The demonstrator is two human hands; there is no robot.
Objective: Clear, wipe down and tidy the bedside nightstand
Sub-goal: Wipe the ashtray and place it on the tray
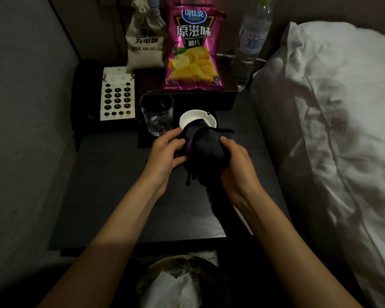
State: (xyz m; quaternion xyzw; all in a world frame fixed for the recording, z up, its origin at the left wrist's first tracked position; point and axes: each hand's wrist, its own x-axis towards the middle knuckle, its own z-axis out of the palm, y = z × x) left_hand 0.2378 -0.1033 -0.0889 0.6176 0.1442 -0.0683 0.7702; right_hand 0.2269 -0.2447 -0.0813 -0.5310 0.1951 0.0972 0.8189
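Both hands hold a dark cloth (206, 150) with a purple edge above the middle of the dark nightstand (111, 192). My left hand (165, 152) grips its left side, and my right hand (236, 165) bunches its right side. Part of the cloth hangs down between the hands. Just behind the cloth sits a white ashtray (192, 121), partly covered by it. An empty clear glass (157, 112) stands left of the ashtray.
At the back stand a pink crisp bag (195, 50), a beige drawstring pouch (143, 41) and a plastic water bottle (250, 43). A telephone keypad (118, 96) lies at the left. White bedding (333, 107) borders the right. A bin with tissues (176, 283) sits below the front edge.
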